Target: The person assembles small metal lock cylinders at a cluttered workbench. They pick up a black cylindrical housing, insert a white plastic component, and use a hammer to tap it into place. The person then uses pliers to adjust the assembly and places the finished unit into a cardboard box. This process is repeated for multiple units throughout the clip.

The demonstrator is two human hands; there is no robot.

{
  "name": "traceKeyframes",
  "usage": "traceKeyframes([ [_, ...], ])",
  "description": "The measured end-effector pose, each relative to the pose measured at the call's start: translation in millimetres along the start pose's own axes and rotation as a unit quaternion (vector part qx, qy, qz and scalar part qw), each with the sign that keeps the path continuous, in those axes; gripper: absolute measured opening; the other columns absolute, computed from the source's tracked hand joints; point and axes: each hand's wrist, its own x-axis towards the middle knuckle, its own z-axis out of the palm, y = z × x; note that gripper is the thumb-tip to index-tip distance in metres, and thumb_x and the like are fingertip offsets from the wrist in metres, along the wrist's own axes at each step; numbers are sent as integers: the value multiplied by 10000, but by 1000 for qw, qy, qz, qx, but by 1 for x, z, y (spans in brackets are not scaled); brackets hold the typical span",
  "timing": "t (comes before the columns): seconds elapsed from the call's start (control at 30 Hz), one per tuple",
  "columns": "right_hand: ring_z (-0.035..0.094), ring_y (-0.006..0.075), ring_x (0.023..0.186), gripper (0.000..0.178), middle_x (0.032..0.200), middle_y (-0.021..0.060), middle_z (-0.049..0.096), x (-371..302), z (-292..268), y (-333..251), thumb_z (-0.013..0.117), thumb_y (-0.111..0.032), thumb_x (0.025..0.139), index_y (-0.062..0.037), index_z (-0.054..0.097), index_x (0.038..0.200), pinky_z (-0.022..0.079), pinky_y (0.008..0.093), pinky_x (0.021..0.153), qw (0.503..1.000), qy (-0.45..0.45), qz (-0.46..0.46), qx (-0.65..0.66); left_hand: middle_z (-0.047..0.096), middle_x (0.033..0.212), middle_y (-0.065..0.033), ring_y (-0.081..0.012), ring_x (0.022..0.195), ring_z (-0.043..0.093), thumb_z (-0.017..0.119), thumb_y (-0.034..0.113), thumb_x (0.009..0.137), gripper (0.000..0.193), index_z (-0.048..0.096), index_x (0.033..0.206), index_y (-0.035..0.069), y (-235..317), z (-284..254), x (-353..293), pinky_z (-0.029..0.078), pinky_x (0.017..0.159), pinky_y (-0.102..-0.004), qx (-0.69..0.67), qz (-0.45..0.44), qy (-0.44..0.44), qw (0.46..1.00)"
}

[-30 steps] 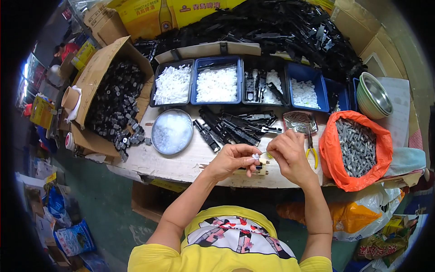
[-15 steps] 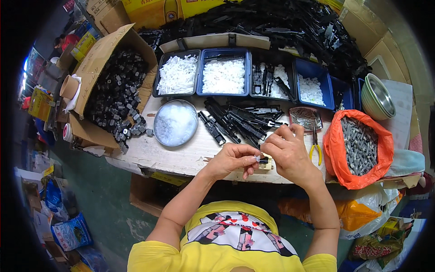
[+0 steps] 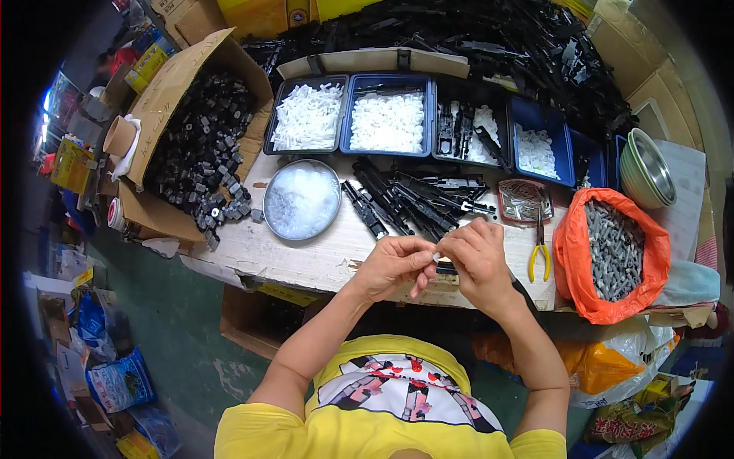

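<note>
My left hand (image 3: 397, 268) is closed, thumb and index finger pinching a small white plastic piece (image 3: 436, 257). Against that same piece come the fingertips of my right hand (image 3: 479, 262), also closed; what they grip is hidden. A long black part (image 3: 523, 294) shows beside my right wrist, and I cannot tell whether the right hand holds it. Just beyond both hands lies a pile of black plastic assemblies (image 3: 417, 200) on the pale worktable (image 3: 306, 264). A round metal dish (image 3: 302, 199) with whitish, translucent contents stands to their left.
Bins of white parts (image 3: 386, 118) line the back, before a heap of black parts (image 3: 489, 46). A carton of dark blocks (image 3: 202, 145) stands left. Rightward are a tray of metal pins (image 3: 524, 200), yellow-handled pliers (image 3: 539, 260), an orange bag of grey pieces (image 3: 612, 252) and stacked bowls (image 3: 646, 168).
My hands have drawn together, the right fingertips lowering onto the white piece. A long black part now shows by my right wrist. The whole view has shifted slightly.
</note>
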Motion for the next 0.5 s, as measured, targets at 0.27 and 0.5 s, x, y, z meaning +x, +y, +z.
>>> traceKeyframes([
  [0.27, 509, 189, 713, 171, 779, 16, 577, -13, 10, -9, 664, -42, 688, -72, 613, 848, 308, 347, 715, 994, 103, 21, -28, 588, 713, -50, -93, 567, 543, 529, 137, 891, 207, 595, 1036, 5, -14, 4, 2, 440, 410, -225, -154, 21, 8, 988],
  [0.5, 506, 191, 714, 171, 773, 17, 569, -14, 18, -14, 669, -49, 676, -75, 605, 832, 307, 347, 715, 993, 107, 19, -35, 582, 724, -34, -91, 578, 531, 543, 138, 886, 226, 604, 1066, 15, -15, 10, -6, 438, 458, -210, -60, 38, 76, 995],
])
